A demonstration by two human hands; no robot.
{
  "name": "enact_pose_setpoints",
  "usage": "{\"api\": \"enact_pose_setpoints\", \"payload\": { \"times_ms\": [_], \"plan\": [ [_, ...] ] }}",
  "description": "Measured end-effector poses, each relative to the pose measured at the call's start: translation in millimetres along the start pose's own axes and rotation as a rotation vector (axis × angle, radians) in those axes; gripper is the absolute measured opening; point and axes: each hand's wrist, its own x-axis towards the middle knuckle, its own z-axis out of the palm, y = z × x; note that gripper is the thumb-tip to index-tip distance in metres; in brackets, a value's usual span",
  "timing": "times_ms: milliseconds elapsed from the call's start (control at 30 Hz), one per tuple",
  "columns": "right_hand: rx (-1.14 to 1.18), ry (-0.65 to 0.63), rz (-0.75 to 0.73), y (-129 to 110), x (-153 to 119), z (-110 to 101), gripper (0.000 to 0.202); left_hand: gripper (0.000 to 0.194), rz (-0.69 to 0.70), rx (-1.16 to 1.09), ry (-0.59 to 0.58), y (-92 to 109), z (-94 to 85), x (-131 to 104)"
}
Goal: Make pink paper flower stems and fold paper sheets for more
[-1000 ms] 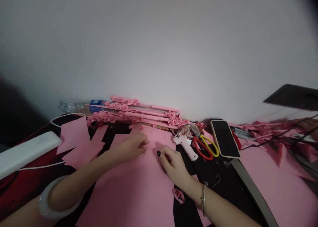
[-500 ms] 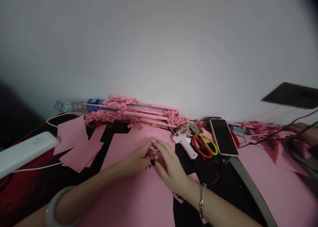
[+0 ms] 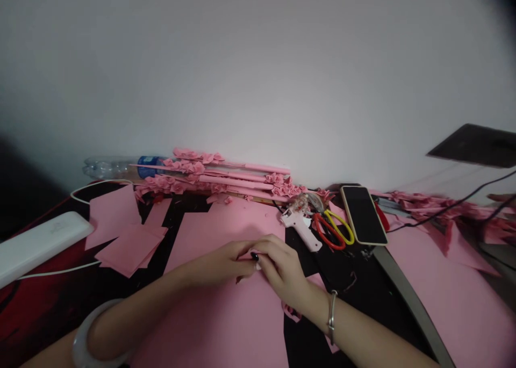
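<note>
Over a large pink paper sheet [image 3: 229, 325], my two hands meet at the fingertips. My left hand [image 3: 221, 261] reaches in from the left, its fingers closed on a small pink paper piece [image 3: 246, 255]. My right hand [image 3: 282, 268] pinches the same piece from the other side, thumb and curled fingers pressed together. Most of the paper is hidden behind the fingers, so its shape cannot be made out. Just beyond my right hand lie a pale glue gun [image 3: 302, 229] and scissors [image 3: 332, 231] with red and yellow handles.
Pink paper flower stems [image 3: 237, 180] lie along the wall beside a plastic bottle [image 3: 113, 167]. Pink paper squares [image 3: 129, 247] and a white power strip [image 3: 48, 244] are at left. To the right are a phone [image 3: 364, 216], cables and another person's hand [image 3: 502, 197].
My hands have come closer together and slightly lower. My right fingers have curled in over the paper piece, which is now more hidden. The other person's hand at right shows less.
</note>
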Motion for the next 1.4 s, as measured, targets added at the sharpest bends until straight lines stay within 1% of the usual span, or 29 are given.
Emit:
{"api": "enact_pose_setpoints", "payload": {
  "times_ms": [100,167,300,400,533,667,833,933,967,1033,1100,1167,1233,1333,1400],
  "plan": [
    [-0.039,0.042,0.045,2,-1,0,0.032,0.006,-0.050,-0.116,-0.037,-6,-1.6,0],
    [-0.070,0.070,0.063,3,-2,-1,0.040,0.008,-0.046,-0.178,-0.046,-11,-1.8,1],
    [-0.128,0.032,0.011,1,-1,-2,0.054,0.011,-0.048,-0.211,-0.042,-17,-1.2,3],
    [-0.130,-0.010,-0.033,-1,1,-1,0.054,0.012,-0.045,-0.265,-0.055,-17,-1.7,2],
    [-0.079,0.009,0.012,-2,1,-1,0.051,0.019,-0.001,-0.384,-0.103,-15,-2.3,2],
    [-0.055,0.013,0.029,-2,-1,-1,0.051,0.016,0.005,-0.345,-0.106,-15,-1.9,4],
    [-0.098,0.095,-0.010,-1,-2,-1,0.034,0.015,0.018,-0.352,-0.139,-20,-3.3,6],
    [-0.106,0.049,-0.002,0,0,0,0.033,0.009,0.010,-0.319,-0.167,-20,-3.3,6],
    [-0.102,0.028,0.003,0,1,1,0.033,0.010,0.000,-0.286,-0.174,-19,-2.9,5],
    [-0.087,-0.004,0.018,0,2,2,0.033,0.017,-0.025,-0.221,-0.174,-18,-2.1,5],
    [-0.069,-0.030,0.031,1,2,2,0.026,0.019,-0.040,-0.199,-0.166,-17,-1.6,4],
    [-0.048,-0.046,0.046,1,1,3,0.020,0.013,-0.048,-0.222,-0.163,-18,-1.5,3],
    [-0.029,-0.032,0.056,2,0,3,0.023,0.004,-0.045,-0.237,-0.171,-19,-2.0,2],
    [-0.036,-0.031,0.057,2,-1,4,0.034,0.005,-0.057,-0.210,-0.174,-18,-3.0,1],
    [-0.054,-0.063,0.057,2,-1,3,0.031,0.007,-0.071,-0.170,-0.175,-17,-3.1,1]
  ]
}}
